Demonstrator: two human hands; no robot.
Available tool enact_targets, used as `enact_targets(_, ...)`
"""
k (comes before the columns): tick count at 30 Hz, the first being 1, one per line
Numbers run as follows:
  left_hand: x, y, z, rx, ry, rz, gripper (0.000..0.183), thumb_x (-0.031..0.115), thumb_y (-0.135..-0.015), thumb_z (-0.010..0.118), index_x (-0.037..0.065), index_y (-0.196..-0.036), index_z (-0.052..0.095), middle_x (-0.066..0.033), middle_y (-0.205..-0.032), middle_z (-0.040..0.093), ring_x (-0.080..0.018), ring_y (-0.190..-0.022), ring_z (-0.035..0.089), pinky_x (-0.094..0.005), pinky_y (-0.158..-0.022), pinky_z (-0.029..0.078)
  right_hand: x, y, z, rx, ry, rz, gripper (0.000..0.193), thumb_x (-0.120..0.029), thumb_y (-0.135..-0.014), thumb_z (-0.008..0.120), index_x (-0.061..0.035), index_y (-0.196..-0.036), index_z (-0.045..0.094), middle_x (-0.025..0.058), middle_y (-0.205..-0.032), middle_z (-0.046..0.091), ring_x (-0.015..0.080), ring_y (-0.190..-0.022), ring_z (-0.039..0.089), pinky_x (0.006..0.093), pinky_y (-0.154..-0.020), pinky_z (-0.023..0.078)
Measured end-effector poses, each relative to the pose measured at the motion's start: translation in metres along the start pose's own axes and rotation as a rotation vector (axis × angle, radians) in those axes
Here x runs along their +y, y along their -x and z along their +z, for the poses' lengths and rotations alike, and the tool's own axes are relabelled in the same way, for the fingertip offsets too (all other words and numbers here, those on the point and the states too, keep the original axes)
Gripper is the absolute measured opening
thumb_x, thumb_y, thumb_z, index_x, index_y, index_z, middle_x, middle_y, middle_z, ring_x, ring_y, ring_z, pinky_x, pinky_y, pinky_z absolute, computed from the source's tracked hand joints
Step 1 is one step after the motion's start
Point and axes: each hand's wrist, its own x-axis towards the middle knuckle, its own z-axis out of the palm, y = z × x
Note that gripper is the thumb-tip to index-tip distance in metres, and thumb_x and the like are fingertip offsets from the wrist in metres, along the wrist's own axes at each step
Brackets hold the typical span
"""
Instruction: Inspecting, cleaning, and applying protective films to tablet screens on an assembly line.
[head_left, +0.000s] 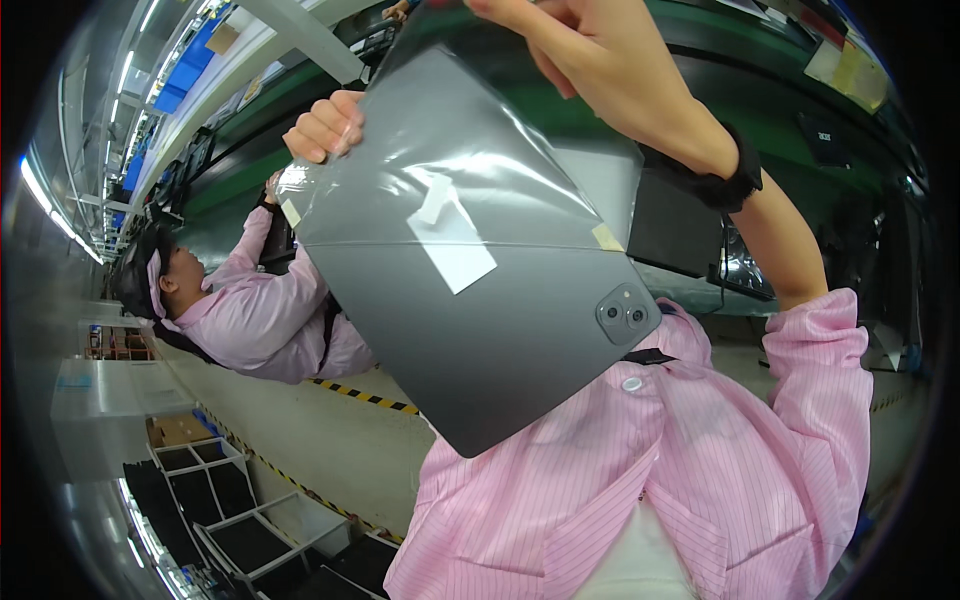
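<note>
A dark grey tablet (470,350) is held up at a tilt before my chest, its back and double-lens camera (626,312) facing me. Shiny clear plastic film (430,110) covers its upper part, with a pale yellow tab at each lower corner. A white label (452,245) sits near the middle, across the film's lower edge. My left hand (325,126) is closed round the tablet's left edge through the film; its forearm is hidden behind the tablet. At the top, my right hand (580,45) is closed on the film's upper end, its fingertips partly cut off by the picture's edge.
Behind the tablet runs a green work line (690,45) with dark flat devices and a silver panel (600,180). To the left, a co-worker in pink (265,320) works at the same line. Black-lined racks (250,540) stand lower left, near yellow-black floor tape (365,396).
</note>
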Motion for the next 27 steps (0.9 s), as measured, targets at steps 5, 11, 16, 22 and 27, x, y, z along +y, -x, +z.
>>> enact_targets(5, 0.047, -0.010, 0.005, 0.082, -0.192, -0.292, 0.044, 0.029, -0.098, 0.021, 0.004, -0.084, 0.054, -0.0140, -0.076, 0.058, -0.0276, -0.068, 0.055, -0.0409, -0.065, 0.044, 0.002, 0.022, 0.009, 0.216, 0.246, -0.294, 0.014, -0.012, -0.089, 0.058, 0.0009, -0.095, 0.055, 0.0020, -0.059, 0.058, 0.0010, -0.047, 0.044, 0.0174, -0.041, 0.028)
enact_targets(11, 0.037, 0.040, 0.007, 0.319, -0.170, -0.345, 0.041, 0.031, -0.097, 0.031, 0.002, -0.085, 0.056, -0.0178, -0.074, 0.058, -0.0293, -0.063, 0.056, -0.0391, -0.058, 0.048, 0.014, 0.085, -0.008, -0.227, 0.553, -1.109, 0.018, -0.014, -0.071, 0.068, -0.0034, -0.081, 0.057, -0.0039, -0.052, 0.033, 0.0091, -0.041, 0.032, 0.0239, -0.036, 0.023)
enact_targets(16, 0.017, 0.044, 0.007, 0.272, -0.092, -0.338, 0.033, 0.029, -0.096, 0.037, 0.002, -0.089, 0.055, -0.0165, -0.078, 0.059, -0.0281, -0.065, 0.056, -0.0374, -0.058, 0.047, 0.018, 0.085, -0.009, -0.500, 0.264, -0.741, 0.041, -0.043, -0.088, 0.053, -0.0031, -0.080, 0.057, 0.0008, -0.057, 0.045, 0.0152, -0.044, 0.038, 0.0272, -0.042, 0.032)
enact_targets(22, 0.021, 0.055, -0.004, 0.299, -0.008, -0.409, 0.028, 0.026, -0.095, 0.040, 0.004, -0.096, 0.057, -0.0150, -0.086, 0.059, -0.0274, -0.077, 0.056, -0.0387, -0.070, 0.045, 0.066, 0.100, -0.044, -0.375, -0.043, -0.113, 0.031, -0.027, -0.085, 0.048, -0.0028, -0.067, 0.056, 0.0035, -0.059, 0.052, 0.0169, -0.052, 0.049, 0.0273, -0.051, 0.037)
enact_targets(27, 0.025, 0.071, 0.000, 0.604, -0.159, -0.237, 0.046, 0.026, -0.099, 0.026, -0.001, -0.073, 0.052, -0.0150, -0.056, 0.051, -0.0249, -0.051, 0.054, -0.0332, -0.052, 0.050, 0.042, 0.114, -0.069, -0.054, 0.106, -0.048, 0.044, -0.045, -0.075, 0.063, -0.0019, -0.067, 0.059, 0.0064, -0.063, 0.057, 0.0155, -0.054, 0.051, 0.0259, -0.049, 0.037)
